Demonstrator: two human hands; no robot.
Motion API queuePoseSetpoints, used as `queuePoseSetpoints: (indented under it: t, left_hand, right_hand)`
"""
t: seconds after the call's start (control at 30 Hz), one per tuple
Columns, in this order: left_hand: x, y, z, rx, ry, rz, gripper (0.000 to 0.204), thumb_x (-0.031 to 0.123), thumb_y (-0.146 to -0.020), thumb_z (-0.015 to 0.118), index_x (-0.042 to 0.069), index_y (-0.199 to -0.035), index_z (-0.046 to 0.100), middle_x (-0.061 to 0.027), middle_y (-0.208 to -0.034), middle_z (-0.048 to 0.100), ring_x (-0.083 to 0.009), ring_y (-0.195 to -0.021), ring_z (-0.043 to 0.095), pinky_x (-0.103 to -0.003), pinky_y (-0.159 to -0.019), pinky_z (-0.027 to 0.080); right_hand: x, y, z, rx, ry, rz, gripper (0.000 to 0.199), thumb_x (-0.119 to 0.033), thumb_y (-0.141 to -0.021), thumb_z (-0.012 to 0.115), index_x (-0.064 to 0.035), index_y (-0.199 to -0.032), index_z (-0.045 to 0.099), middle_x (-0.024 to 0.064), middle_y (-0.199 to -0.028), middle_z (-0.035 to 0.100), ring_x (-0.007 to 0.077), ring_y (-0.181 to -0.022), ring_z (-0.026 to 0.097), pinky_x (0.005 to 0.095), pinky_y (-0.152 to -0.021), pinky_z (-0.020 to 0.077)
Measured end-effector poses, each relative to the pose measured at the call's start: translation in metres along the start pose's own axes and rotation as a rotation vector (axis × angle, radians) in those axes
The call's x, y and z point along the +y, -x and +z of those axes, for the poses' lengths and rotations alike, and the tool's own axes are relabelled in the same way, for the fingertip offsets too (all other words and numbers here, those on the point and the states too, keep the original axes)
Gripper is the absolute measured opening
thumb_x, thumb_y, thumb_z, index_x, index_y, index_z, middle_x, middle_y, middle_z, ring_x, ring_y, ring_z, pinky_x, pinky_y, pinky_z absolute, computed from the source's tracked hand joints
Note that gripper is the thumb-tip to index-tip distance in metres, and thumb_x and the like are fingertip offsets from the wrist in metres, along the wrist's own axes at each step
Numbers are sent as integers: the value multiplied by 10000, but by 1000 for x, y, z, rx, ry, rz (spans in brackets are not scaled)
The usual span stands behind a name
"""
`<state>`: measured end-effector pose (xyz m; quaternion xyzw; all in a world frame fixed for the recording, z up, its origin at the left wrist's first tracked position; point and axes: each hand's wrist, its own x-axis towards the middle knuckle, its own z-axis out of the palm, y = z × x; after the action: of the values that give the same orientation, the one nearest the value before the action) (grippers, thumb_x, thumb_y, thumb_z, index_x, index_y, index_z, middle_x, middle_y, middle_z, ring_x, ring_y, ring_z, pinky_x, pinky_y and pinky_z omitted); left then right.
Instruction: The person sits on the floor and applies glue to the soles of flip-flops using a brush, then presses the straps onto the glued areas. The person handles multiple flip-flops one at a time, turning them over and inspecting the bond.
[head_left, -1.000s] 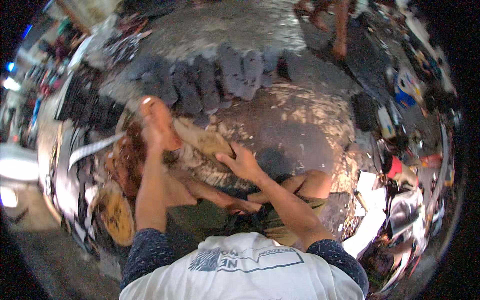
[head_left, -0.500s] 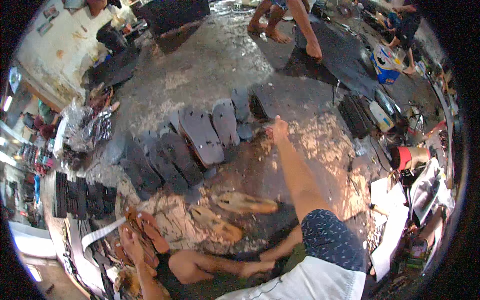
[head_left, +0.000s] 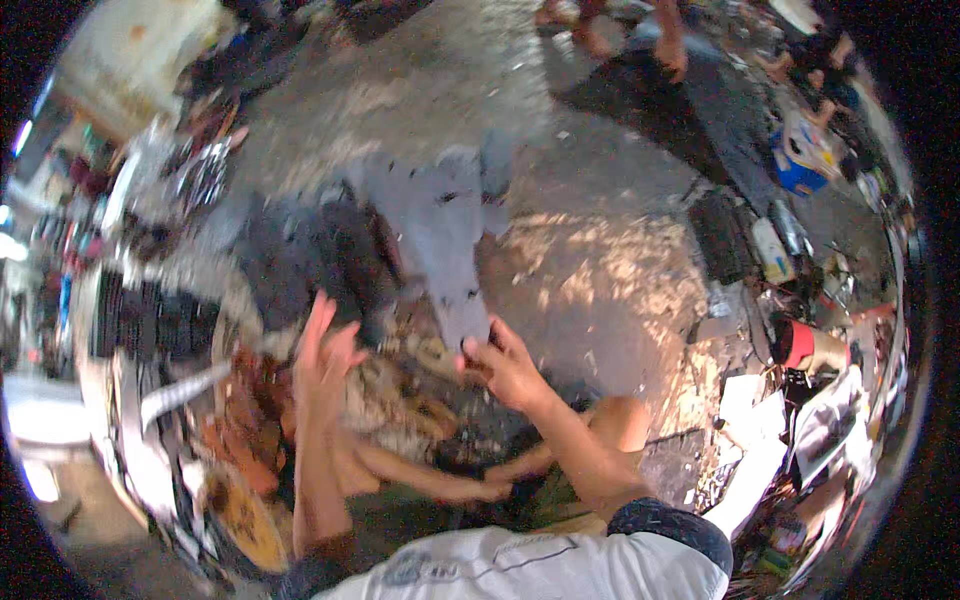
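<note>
My right hand [head_left: 512, 372] is closed on the near end of a grey sole [head_left: 455, 290], a flat foot-shaped piece with small dark holes. Its far end overlaps other grey soles [head_left: 315, 240] lying in a row on the floor, and blur hides where one ends and another begins. My left hand [head_left: 325, 365] is raised in front of the row, fingers spread, nothing in it. Below and between my hands lie tan shoe-shaped forms [head_left: 430, 410], smeared by motion. Brown sandal-like pieces [head_left: 245, 425] are heaped left of my left forearm.
A stack of black soles [head_left: 155, 318] stands at the left, near a white strip [head_left: 185, 395]. A round yellowish block [head_left: 245, 520] sits by my left arm. On the right are a red-and-tan tin [head_left: 800, 345], white sheets [head_left: 755, 430] and a blue-and-white box [head_left: 803, 155]. Other people crouch at the far side.
My right hand has drawn back from the row's far end and now grips a grey sole. The left hand has risen from the brown pieces and opened. The view has shifted.
</note>
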<state>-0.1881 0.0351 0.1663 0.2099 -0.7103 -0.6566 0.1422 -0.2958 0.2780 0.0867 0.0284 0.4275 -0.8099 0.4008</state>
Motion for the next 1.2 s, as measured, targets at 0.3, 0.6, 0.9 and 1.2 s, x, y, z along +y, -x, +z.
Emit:
queuePoseSetpoints:
  t: [0.3,0.6,0.9,1.2]
  left_hand:
    - [-19,117,17,-82,-209,64,302,118,-944,755,65,-1234,690,-33,-1222,707,-116,-1130,626,-303,-1003,494]
    - [-20,227,11,-160,-345,55,239,171,-889,816,57,-1063,699,-46,-1007,738,-123,-936,688,-291,-864,536]
    - [-15,244,22,-56,-223,87,555,133,-959,683,52,-1455,447,-149,-1431,539,-216,-1291,540,-369,-1094,431]
    - [-22,264,48,-86,-732,92,1091,514,-889,741,103,-1654,80,-321,-1643,140,-446,-1521,200,-519,-1212,255]
  right_hand:
    - [37,134,-8,-354,707,18,692,-397,-933,762,-4,-1438,498,114,-1288,634,230,-1196,596,408,-1043,486]
    - [54,167,45,-311,800,-44,483,-383,-947,735,16,-1207,659,99,-966,727,151,-893,648,347,-778,547]
    - [72,183,52,-254,801,-190,440,-312,-947,759,18,-1199,614,66,-946,694,140,-837,628,329,-685,539]
    - [73,158,45,-55,570,-201,293,-178,-979,719,-1,-1199,640,22,-989,700,79,-816,604,276,-707,520]
